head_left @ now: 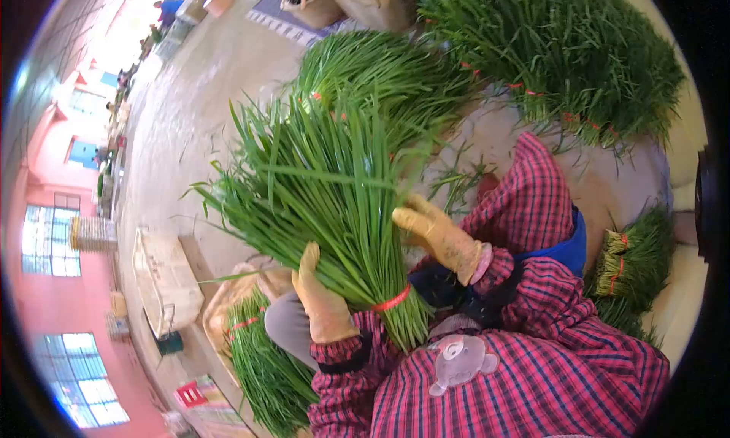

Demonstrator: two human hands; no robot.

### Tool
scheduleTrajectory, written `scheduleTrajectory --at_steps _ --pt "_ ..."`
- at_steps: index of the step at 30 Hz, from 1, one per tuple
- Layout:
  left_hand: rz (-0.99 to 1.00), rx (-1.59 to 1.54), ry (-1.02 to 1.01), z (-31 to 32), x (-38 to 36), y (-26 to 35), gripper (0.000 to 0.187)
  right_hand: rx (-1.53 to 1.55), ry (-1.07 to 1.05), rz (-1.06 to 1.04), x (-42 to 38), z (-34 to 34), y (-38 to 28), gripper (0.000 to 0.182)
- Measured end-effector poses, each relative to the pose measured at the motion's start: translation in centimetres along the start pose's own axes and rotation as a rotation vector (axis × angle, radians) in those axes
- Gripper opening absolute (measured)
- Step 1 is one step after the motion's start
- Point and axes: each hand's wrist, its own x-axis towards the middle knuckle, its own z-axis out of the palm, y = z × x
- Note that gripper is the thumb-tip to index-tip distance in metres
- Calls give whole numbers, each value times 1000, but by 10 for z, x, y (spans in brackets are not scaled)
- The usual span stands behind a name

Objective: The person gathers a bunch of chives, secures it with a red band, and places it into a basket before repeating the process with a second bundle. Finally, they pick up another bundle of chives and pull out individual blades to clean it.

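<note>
A large bunch of garlic chives (334, 202) leans across my lap, its leaves fanned away from me. A red band (391, 299) ties it near the pale stem ends. My left hand (323, 297), in a yellow glove, grips the bunch from its left side; the thumb shows and the other fingers are hidden beneath the leaves. On the opposite side, my right hand (441, 236), gloved too, has its fingers bent and closed at the edge of the bunch. Slightly blurred leaves rise just above those fingertips.
More chives (380, 77) lie ahead, with a big banded pile (563, 54) at the far right. Banded bunches (612, 263) sit to my right, others (266, 362) by my left knee. A white bin (163, 278) stands left; loose leaves (460, 181) litter the floor.
</note>
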Motion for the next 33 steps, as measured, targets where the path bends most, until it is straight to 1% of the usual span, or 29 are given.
scheduleTrajectory --at_steps 1,2,3,4,5,7,8,9,10,11,12,13,14,15,16,17,18,19,20,21,23,24,25,26,27,29,30,31,33 --pt "-7 13 79 2 2 3 40 -5 -20 26 0 0 1 79" --pt "1 7 115 2 5 4 40 -105 -20 -94 0 0 3 84" --pt "24 26 73 4 7 4 39 -202 -23 -214 -1 1 6 90" --pt "50 45 26 5 10 4 38 -304 -30 -259 -6 6 -3 96" --pt "57 37 55 12 7 4 38 -311 -54 -242 -7 12 -2 96" --pt "53 208 24 31 -5 -1 42 -579 -28 -498 -12 14 0 97" --pt "46 203 31 31 -4 -6 42 -534 -19 -434 -16 17 -2 96" --pt "101 212 -130 30 -1 -11 43 -538 -15 -427 -14 14 -3 96" --pt "151 219 -294 29 -1 -15 45 -293 -54 -250 -12 9 -5 95" --pt "137 214 -297 26 -2 -15 45 -46 -87 -76 -12 5 -6 94" --pt "130 223 -340 24 0 -8 48 60 -53 -33 -10 4 -2 76" --pt "128 232 -384 21 3 -1 50 54 -43 -39 -8 -1 1 76" --pt "160 316 -337 15 3 7 54 169 -99 -36 -5 -5 3 67" --pt "193 334 -297 10 1 15 52 283 -157 -39 -2 -8 1 59" --pt "169 383 -267 -1 0 21 50 370 -140 -21 -5 -5 0 46" --pt "146 434 -235 -13 0 24 48 367 -138 -38 -6 -6 -2 46" --pt "154 429 -248 -27 5 19 48 477 -209 29 -7 -11 -4 43" --pt "10 484 -348 -43 15 9 47 584 -284 98 -6 -15 -3 39" --pt "-136 541 -444 -48 25 0 46 492 -342 21 1 -19 2 34" --pt "-200 482 -515 -47 30 -13 49 488 -350 15 -3 -19 4 34" --pt "-249 128 -504 -17 16 -25 53 243 -216 61 -20 0 -7 36" --pt "-235 128 -510 -16 20 -30 53 252 -344 -20 -6 -9 17 40" --pt "-267 45 -542 -20 28 -37 55 212 -337 152 -14 6 -4 47" --pt "-303 -37 -574 -22 34 -44 56 160 -308 66 -12 6 -1 51" --pt "-296 -33 -582 -24 39 -49 56 108 -278 -19 -10 5 2 55" --pt "-323 -437 -688 -12 41 -48 55 78 -242 -67 -6 4 -5 57" --pt "-297 -219 -430 -10 37 -48 56 48 -200 -98 -6 3 -5 60" --pt "-305 -216 -427 -14 38 -50 56 53 -194 -94 -6 2 -4 60" --pt "-309 -255 -473 -22 42 -57 56 127 -219 -21 -3 0 -4 59"
